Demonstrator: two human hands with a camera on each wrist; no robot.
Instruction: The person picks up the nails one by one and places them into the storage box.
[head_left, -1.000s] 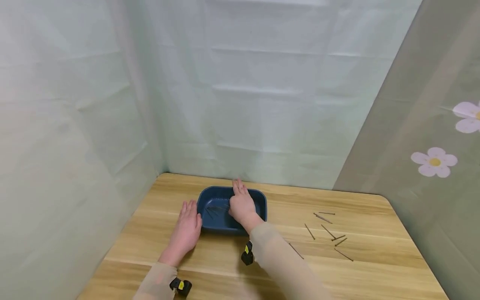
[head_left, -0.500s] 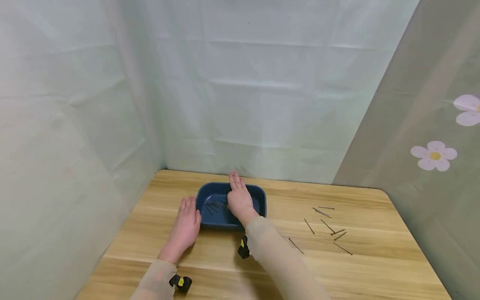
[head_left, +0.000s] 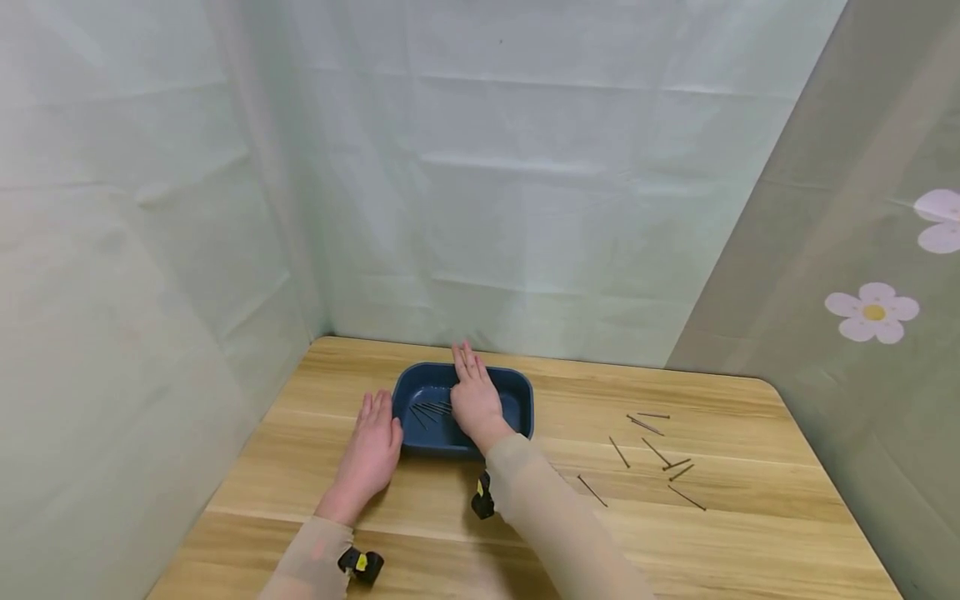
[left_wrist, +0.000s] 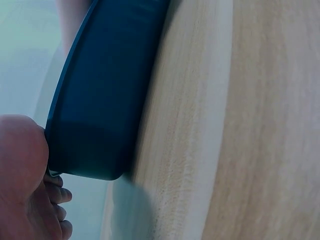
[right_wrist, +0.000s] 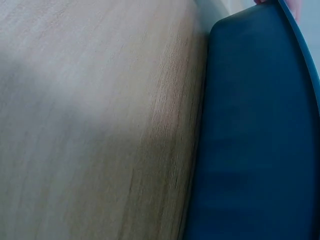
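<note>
A dark blue tray (head_left: 519,398) sits on the wooden table (head_left: 750,533) near the back wall, with several thin nails (head_left: 429,408) lying in its left half. My right hand (head_left: 471,396) is over the tray with straight fingers reaching toward its far rim. My left hand (head_left: 372,446) lies flat on the table against the tray's left side. The left wrist view shows the tray's outer wall (left_wrist: 105,100) beside my palm (left_wrist: 20,175). In the right wrist view only the tray's outer wall (right_wrist: 255,130) and the tabletop (right_wrist: 90,120) show.
Several loose nails (head_left: 660,454) lie scattered on the table to the right of the tray. One more nail (head_left: 592,491) lies beside my right sleeve. Pale cloth walls close in the back and left; a flowered panel (head_left: 873,308) stands at the right.
My right hand has shifted slightly left and farther back over the tray. The left hand has stayed flat beside the tray.
</note>
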